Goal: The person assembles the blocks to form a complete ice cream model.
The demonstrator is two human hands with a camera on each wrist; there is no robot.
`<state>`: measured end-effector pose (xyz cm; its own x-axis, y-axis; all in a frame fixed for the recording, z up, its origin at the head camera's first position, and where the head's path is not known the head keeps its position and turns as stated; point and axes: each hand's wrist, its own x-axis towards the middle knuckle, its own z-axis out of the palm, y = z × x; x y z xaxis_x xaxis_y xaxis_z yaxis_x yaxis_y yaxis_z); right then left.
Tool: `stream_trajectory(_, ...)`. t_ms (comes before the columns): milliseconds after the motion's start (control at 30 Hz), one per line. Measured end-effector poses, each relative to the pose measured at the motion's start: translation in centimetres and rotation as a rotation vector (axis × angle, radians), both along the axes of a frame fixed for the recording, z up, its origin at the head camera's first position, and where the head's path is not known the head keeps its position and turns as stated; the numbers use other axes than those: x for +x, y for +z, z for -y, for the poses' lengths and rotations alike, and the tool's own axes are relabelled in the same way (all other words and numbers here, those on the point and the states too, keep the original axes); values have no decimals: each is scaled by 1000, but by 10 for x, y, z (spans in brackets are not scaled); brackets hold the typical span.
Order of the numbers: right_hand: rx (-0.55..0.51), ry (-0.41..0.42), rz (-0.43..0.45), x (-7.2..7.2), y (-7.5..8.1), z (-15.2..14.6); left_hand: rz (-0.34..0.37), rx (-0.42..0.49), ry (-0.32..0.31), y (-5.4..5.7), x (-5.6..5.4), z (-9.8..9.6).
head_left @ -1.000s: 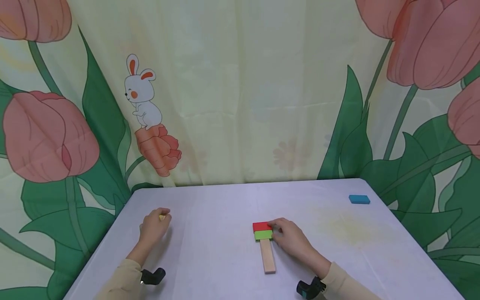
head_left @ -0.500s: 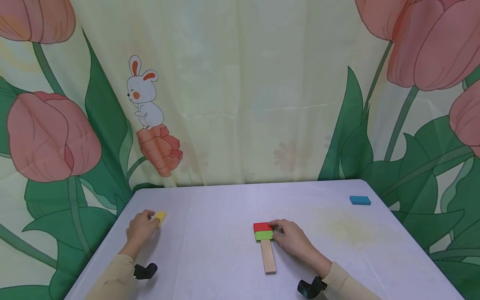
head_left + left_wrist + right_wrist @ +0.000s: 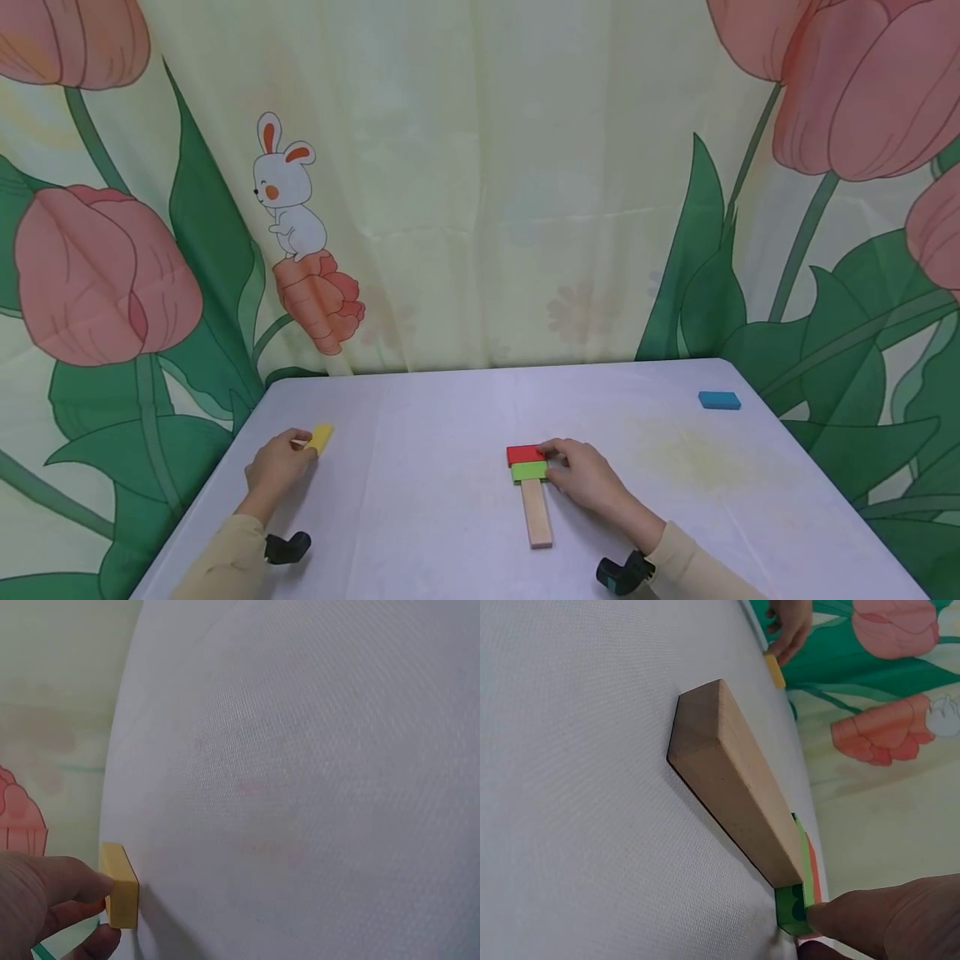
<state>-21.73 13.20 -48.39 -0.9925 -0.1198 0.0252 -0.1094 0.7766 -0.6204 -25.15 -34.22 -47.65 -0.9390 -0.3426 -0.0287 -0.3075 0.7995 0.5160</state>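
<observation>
Head view: the left hand (image 3: pixel 276 467) is pinching a yellow rectangular block (image 3: pixel 321 437) near the left edge of the white worktop (image 3: pixel 427 467). Mid-worktop, the right hand (image 3: pixel 587 479) is touching a red rectangular block (image 3: pixel 522 454) and an adjoining green rectangular block (image 3: pixel 527 472), whether clamped cannot be told; a tan wooden bar (image 3: pixel 536 513) is extending toward the near edge.

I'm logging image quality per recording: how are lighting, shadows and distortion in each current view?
Head view: soft, even light, no harsh glare on the pale tabletop; left wrist view: dimmer, soft shadow beside the yellow block, tabletop edge looks bowed; right wrist view: the wooden block's near end is darker than its sides.
</observation>
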Motion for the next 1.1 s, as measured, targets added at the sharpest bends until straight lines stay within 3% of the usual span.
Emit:
stream_trajectory(267, -12, 8, 18, 0, 0, 0, -48, -25, -6, -4, 2, -2)
stream_trajectory(700, -16, 6, 9, -4, -1, 1, -21, -12, -20, 0, -4, -11)
stream_trajectory(1100, -28, 2, 7, -3, -1, -2, -21, 15, -108, 3, -12, -38)
